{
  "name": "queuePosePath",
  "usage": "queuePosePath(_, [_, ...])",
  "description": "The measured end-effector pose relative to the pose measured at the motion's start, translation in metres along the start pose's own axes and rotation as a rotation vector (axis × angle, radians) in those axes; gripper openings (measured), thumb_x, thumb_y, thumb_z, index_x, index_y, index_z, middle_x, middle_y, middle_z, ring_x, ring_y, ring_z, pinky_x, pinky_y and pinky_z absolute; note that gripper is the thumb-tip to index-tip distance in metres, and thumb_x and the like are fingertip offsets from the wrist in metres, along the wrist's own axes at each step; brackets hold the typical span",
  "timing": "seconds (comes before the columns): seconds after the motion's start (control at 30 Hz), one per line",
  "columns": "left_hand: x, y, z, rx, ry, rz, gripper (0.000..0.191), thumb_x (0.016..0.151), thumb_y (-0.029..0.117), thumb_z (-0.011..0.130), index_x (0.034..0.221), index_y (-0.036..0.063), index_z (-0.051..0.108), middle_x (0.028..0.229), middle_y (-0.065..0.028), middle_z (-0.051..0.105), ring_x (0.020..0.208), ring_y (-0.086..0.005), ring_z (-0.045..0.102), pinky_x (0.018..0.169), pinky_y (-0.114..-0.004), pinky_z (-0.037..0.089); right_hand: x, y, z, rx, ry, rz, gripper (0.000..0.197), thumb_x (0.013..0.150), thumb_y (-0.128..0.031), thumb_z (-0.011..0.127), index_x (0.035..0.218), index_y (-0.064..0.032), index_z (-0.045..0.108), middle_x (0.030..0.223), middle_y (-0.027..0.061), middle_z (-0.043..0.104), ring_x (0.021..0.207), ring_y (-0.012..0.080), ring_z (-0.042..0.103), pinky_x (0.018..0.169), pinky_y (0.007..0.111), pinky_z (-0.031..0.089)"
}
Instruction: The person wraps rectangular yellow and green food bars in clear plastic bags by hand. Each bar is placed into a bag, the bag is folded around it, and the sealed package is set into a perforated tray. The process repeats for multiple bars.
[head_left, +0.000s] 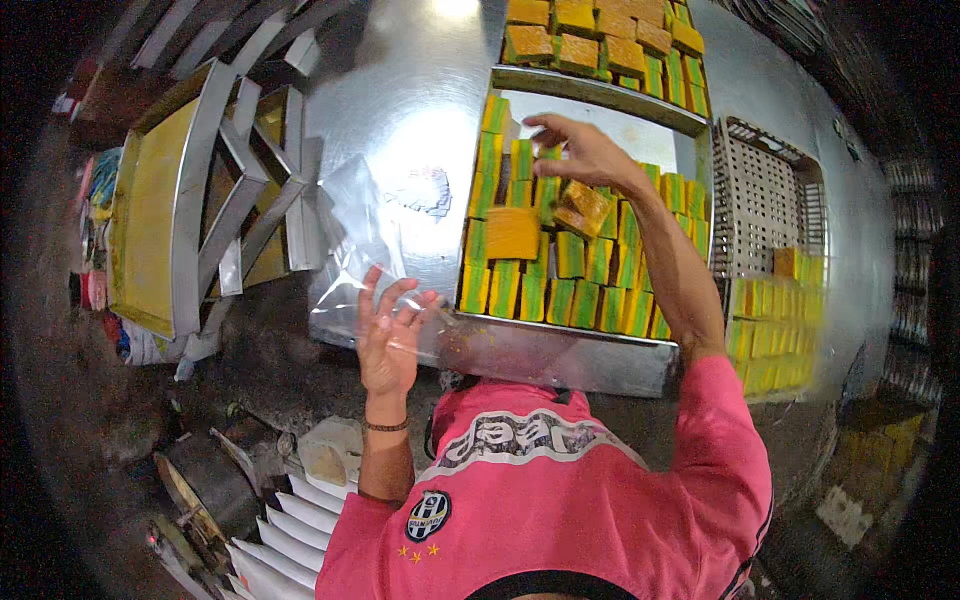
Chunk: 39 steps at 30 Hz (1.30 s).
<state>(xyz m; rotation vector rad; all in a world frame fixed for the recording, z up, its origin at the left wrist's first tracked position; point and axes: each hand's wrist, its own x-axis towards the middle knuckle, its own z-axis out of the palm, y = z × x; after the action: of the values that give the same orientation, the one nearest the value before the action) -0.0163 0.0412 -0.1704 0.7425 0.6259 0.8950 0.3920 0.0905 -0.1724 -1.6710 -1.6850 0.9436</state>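
A metal tray (570, 324) holds many upright yellow-and-green layered cake pieces (571, 255), with some lying flat on top, brown-orange side up. Over the tray's far part is my right hand (581, 154), fingers curved above the upright pieces; whether its fingertips touch one is unclear. My left hand (391, 322), left of the tray's near corner, has its fingers spread at a clear plastic bag (341, 292). The bag lies partly over the metal table, and the hand seems to be inside or behind its film.
Another tray of cake pieces (619, 45) adjoins at the far side. On the right stands a plastic crate (765, 195), with packed cake pieces (776, 322) nearer me. Stacked metal trays (187, 210) lean at the left. A stack of clear plastic sheets or bags (421, 191) lies on the metal table (349, 97).
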Motion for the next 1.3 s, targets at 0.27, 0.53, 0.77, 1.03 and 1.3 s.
queuePosePath(0.27, [-0.012,-0.013,-0.025,-0.100,0.151,-0.005,0.076,0.097,0.032,0.067,0.159,0.0135,0.026,0.136,-0.0156,0.055,0.123,-0.0377,0.060,0.112,-0.055,0.045,-0.097,0.004,0.040,-0.701,0.069,0.207,0.096,0.069,-0.036,0.089,0.146,0.0019,0.047,0.125,0.0276,0.064,0.118,0.0431,0.061,0.102,0.049,0.049])
queuePosePath(0.53, [-0.006,0.005,-0.039,-0.050,0.208,0.013,0.079,0.095,0.035,0.070,0.160,0.0169,0.027,0.136,-0.0134,0.056,0.124,-0.0376,0.059,0.108,-0.050,0.047,-0.045,0.102,-0.104,-0.301,0.656,0.285,0.084,0.070,-0.038,0.088,0.136,0.0015,0.054,0.120,0.0260,0.067,0.111,0.0449,0.064,0.095,0.050,0.052])
queuePosePath(0.77, [-0.006,0.012,-0.043,0.026,0.251,-0.005,0.076,0.096,0.037,0.067,0.159,0.0189,0.029,0.140,-0.0144,0.051,0.126,-0.0384,0.055,0.110,-0.054,0.044,0.030,0.155,-0.155,-0.544,0.976,0.759,0.069,0.081,-0.031,0.083,0.135,0.0020,0.056,0.119,0.0241,0.070,0.111,0.0427,0.067,0.095,0.049,0.053])
queuePosePath(1.03, [-0.031,0.003,-0.040,-0.175,0.299,0.079,0.068,0.101,0.035,0.059,0.160,0.0184,0.028,0.141,-0.0148,0.053,0.127,-0.0365,0.056,0.108,-0.051,0.047,-0.073,0.074,-0.053,-0.036,1.007,0.370,0.055,0.085,-0.020,0.075,0.133,-0.0001,0.059,0.115,0.0214,0.071,0.105,0.0341,0.071,0.089,0.041,0.056])
queuePosePath(1.3, [-0.031,0.014,0.008,-0.161,0.122,0.175,0.072,0.094,0.042,0.067,0.156,0.0202,0.036,0.141,-0.0135,0.053,0.129,-0.0359,0.054,0.116,-0.057,0.039,-0.084,-0.031,0.115,-0.309,0.430,0.049,0.084,0.076,-0.033,0.083,0.145,-0.0007,0.049,0.127,0.0254,0.056,0.117,0.0406,0.056,0.101,0.052,0.048])
